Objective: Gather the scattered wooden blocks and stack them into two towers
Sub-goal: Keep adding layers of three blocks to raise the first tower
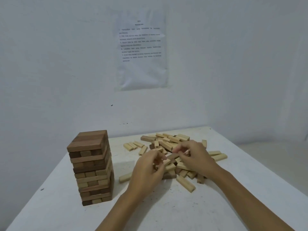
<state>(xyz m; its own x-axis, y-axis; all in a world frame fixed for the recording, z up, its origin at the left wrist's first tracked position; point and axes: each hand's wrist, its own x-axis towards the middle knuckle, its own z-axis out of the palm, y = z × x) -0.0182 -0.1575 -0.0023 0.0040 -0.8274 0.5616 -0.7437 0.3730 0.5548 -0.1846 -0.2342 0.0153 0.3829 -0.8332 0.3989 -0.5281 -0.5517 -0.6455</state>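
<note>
One tower (pixel 90 167) already stands on the near left of the white table (pixel 166 212), its layers laid crosswise in mixed dark and pale wood. It sits well apart from the work, probably so that reaching arms cannot knock it. To its right, both forearms come in from the near edge and meet over the heap of loose blocks (pixel 168 144), which spreads across the middle of the table towards its far side. The left hand (pixel 146 165) has its fingers curled into the heap and grips a pale block (pixel 167 162) by one end. The right hand (pixel 195 155) also curls its fingers, at a dark block (pixel 173 155) lying between the two hands; whether it really holds that piece I cannot tell. Working together like this suggests the blocks are being sorted and drawn out for the second tower, of which no layer can be seen yet. Further stray blocks lie around the heap. Beyond, a printed sheet (pixel 140 49) hangs on the far wall.
</note>
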